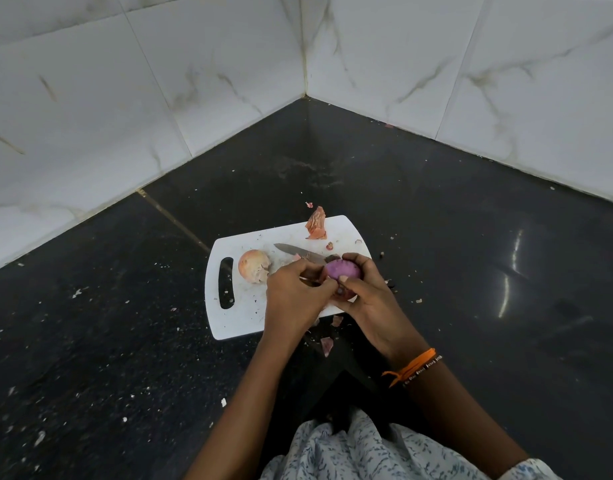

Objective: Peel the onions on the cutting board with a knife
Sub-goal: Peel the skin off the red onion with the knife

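Head view looks down on a white cutting board [249, 317] lying on a dark counter [125, 341], just below the middle of the frame. Both hands meet over the board's right half. The right hand [364, 299] cups a purple onion [343, 270], already bare of its dry skin on the visible side, with the fingers curled over the top and the thumb pressed on its near face. The left hand [294, 296] closes in from the left, its fingertips pinched at the onion's left end, apparently on a strip of skin; the exact hold is hidden by the fingers.

The knife [300, 252] lies flat on the board and neither hand holds it. Its blade runs from upper left to lower right, the tip pointing toward the left of the frame, and the handle end disappears behind the right hand's fingers. The handle therefore lies just beyond the right hand, which is judged the nearer hand for taking it up.

A second onion [254, 270], still in its pale dry skin, rests on the board to the left of the hands, close to the left hand and next to the board's handle slot [226, 283]. Torn skin [316, 224] sits at the board's upper edge, and smaller scraps [327, 345] lie on the counter below the board.
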`<state>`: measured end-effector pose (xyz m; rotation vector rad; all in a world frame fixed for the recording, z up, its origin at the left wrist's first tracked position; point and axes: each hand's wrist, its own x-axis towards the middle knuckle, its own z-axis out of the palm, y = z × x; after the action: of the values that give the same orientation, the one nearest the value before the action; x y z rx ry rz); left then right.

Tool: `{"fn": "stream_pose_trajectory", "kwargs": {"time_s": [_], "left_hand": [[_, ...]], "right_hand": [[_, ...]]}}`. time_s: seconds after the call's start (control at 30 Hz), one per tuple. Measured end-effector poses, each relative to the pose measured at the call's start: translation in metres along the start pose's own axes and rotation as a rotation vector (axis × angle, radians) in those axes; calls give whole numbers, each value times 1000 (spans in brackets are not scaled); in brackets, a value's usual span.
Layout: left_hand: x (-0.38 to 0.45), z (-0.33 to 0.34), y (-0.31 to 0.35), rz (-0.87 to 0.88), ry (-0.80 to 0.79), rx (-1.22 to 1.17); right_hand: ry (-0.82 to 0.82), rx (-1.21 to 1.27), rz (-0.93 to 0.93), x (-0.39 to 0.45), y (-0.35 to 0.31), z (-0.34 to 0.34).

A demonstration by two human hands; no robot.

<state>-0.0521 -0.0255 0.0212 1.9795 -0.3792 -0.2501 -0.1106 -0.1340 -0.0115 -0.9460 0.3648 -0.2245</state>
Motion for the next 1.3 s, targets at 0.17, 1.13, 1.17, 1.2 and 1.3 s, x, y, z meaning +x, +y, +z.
{"fn": "stream_pose_trajectory", "kwargs": {"time_s": [0.17, 1.13, 1.17, 1.2, 1.3], "left_hand": [[3, -4, -5, -20, 37, -39], [5, 2, -15, 189, 136, 90], [5, 1, -15, 161, 144, 64], [5, 0, -14, 140, 151, 27], [1, 2, -7, 148, 134, -75]], "right_hand": [[3, 40, 19, 0, 2, 0], [105, 120, 18, 7, 1, -4], [105, 128, 16, 7, -1, -4], [102, 134, 12, 8, -2, -4], [94, 123, -8, 7, -2, -4]]}}
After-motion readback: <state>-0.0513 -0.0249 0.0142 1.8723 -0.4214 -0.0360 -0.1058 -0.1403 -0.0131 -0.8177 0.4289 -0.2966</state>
